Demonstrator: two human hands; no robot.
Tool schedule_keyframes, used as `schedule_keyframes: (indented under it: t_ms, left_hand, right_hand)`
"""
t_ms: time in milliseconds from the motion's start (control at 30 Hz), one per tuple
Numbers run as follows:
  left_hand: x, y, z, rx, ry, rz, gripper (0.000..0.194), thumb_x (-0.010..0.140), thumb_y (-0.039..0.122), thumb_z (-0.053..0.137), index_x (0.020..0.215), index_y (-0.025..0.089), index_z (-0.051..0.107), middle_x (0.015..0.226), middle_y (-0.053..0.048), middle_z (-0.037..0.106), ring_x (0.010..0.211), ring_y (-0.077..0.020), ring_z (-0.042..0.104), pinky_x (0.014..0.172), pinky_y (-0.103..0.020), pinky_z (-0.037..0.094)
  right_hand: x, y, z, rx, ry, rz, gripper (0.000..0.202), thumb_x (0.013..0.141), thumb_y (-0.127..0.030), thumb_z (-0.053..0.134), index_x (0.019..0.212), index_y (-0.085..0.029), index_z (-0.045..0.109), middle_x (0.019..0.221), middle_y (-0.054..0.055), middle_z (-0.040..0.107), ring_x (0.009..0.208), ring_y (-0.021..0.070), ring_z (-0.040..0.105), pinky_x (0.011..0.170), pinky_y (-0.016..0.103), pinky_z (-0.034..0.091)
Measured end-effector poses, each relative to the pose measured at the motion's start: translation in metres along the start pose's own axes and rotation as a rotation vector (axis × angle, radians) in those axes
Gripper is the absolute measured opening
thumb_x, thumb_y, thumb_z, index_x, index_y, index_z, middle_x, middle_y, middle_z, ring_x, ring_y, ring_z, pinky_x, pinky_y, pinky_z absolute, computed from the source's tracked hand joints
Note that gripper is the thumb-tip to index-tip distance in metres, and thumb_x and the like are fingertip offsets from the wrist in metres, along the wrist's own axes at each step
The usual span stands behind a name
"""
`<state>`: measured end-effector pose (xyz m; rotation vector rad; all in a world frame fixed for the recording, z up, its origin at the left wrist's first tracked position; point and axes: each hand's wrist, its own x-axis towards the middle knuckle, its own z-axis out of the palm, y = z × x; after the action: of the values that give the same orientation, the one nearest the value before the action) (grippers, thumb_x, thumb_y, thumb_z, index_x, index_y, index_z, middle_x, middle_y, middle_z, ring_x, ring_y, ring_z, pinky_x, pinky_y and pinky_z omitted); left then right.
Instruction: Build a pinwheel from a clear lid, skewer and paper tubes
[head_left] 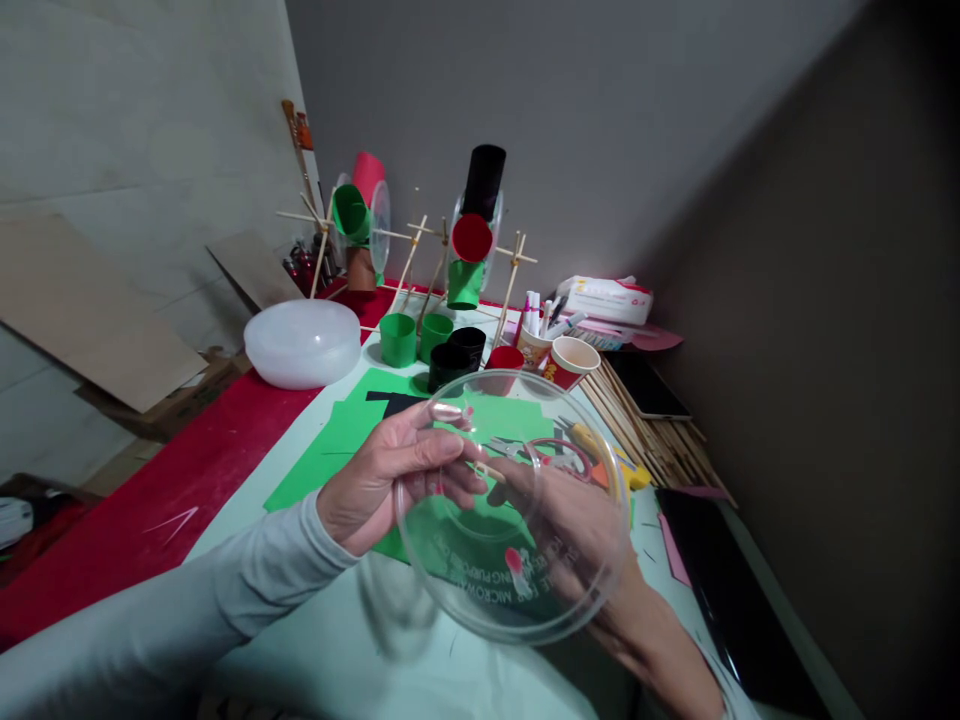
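Our left hand (420,460) pinches the clear round plastic lid (487,535) above the pale-covered bench (480,685), our right hand (551,500) half-curled behind it by a thin wooden stick (491,470), hold unclear.

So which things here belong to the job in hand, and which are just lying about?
Seemingly part of the job:
clear plastic lid
short stick
green cylinders, probably

Apparently just lying about:
white soft pack
leaning brown board
black flat panel

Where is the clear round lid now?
In the head view, the clear lid is just right of centre, left hand at its left edge, right hand behind it.
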<state>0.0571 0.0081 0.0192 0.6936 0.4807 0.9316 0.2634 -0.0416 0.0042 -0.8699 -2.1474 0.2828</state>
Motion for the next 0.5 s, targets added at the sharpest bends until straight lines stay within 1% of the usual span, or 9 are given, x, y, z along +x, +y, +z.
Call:
schedule_keyframes:
  t_ms: [167, 300, 433, 500]
  left_hand:
    - [-0.0008, -0.0008, -0.0001, -0.033, -0.022, -0.033, 0.028, 0.073, 0.014, 0.087, 0.092, 0.013, 0.066, 0.073, -0.005, 0.079, 0.061, -0.0168, 0.076, 0.052, -0.019, 0.063]
    - [-0.0015, -0.0006, -0.0001, -0.041, -0.04, -0.038, 0.028, 0.073, 0.014, 0.087, 0.093, 0.013, 0.066, 0.073, -0.005, 0.079, 0.061, -0.0168, 0.076, 0.052, -0.02, 0.063]
    - [-0.0001, -0.0006, -0.0002, -0.065, 0.007, -0.06, 0.034, 0.069, 0.015, 0.091, 0.091, 0.014, 0.064, 0.072, -0.005, 0.079, 0.06, -0.0165, 0.076, 0.052, -0.018, 0.063]
    - [0.0007, -0.0021, 0.0, -0.061, 0.014, -0.067, 0.037, 0.067, 0.016, 0.092, 0.091, 0.014, 0.064, 0.071, -0.005, 0.079, 0.059, -0.0167, 0.076, 0.052, -0.019, 0.063]
  right_hand:
    - [0.001, 0.0013, -0.0005, 0.016, -0.011, -0.047, 0.039, 0.104, -0.024, 0.042, 0.142, -0.027, 0.051, 0.092, 0.004, 0.071, 0.082, 0.0191, 0.069, 0.073, 0.03, 0.054]
    - [-0.0003, 0.0017, -0.0005, 0.007, -0.002, -0.061, 0.035, 0.105, -0.025, 0.04, 0.137, -0.026, 0.054, 0.086, 0.004, 0.069, 0.078, 0.0202, 0.068, 0.068, 0.031, 0.052]
    - [-0.0021, 0.0011, -0.0006, -0.015, -0.009, -0.041, 0.035, 0.103, -0.021, 0.04, 0.133, -0.023, 0.057, 0.094, 0.004, 0.071, 0.084, 0.0187, 0.069, 0.076, 0.03, 0.054]
    - [-0.003, 0.0004, -0.0002, -0.03, -0.009, -0.036, 0.039, 0.101, -0.017, 0.039, 0.135, -0.025, 0.056, 0.092, 0.003, 0.071, 0.083, 0.0183, 0.069, 0.076, 0.029, 0.054]
